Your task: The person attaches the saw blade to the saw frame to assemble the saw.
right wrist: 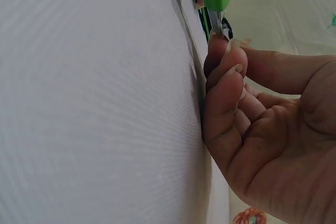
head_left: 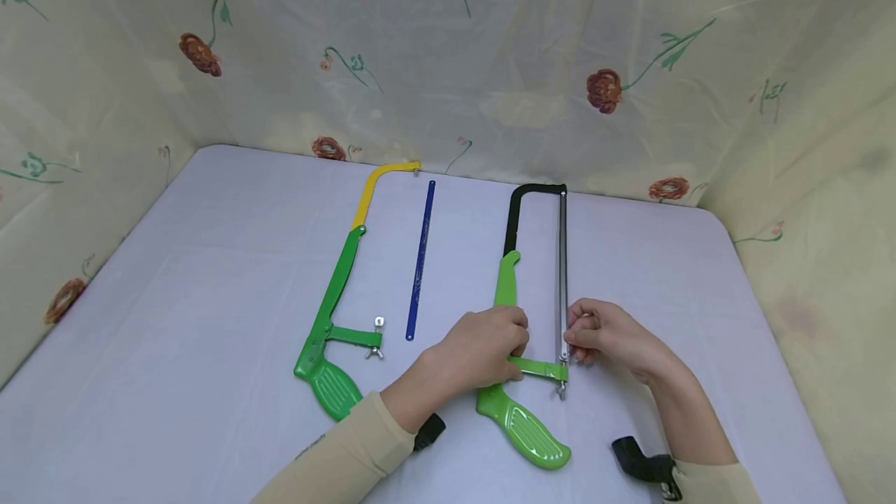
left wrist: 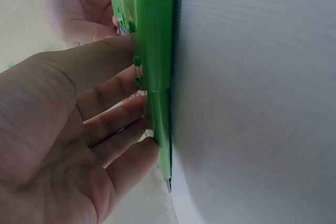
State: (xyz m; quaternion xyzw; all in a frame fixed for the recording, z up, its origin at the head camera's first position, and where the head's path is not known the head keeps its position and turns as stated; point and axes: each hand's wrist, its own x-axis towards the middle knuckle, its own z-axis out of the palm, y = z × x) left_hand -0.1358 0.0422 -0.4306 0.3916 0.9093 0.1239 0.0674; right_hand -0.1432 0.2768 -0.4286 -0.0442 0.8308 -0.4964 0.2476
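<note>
A light-green and black hacksaw lies on the white table, its handle toward me. My left hand grips its frame just above the handle; in the left wrist view the fingers touch the green frame's side. A grey hacksaw blade spans from the black tip down to the green crossarm. My right hand pinches this blade near its lower end, just above the crossarm. Below the crossarm sits a wing nut. In the right wrist view, curled fingertips cover part of the blade.
Left of my hands lies a second hacksaw frame, green and yellow, with a wing nut on its crossarm. Between the two saws lies a loose blue blade. A flowered cloth hangs behind the table.
</note>
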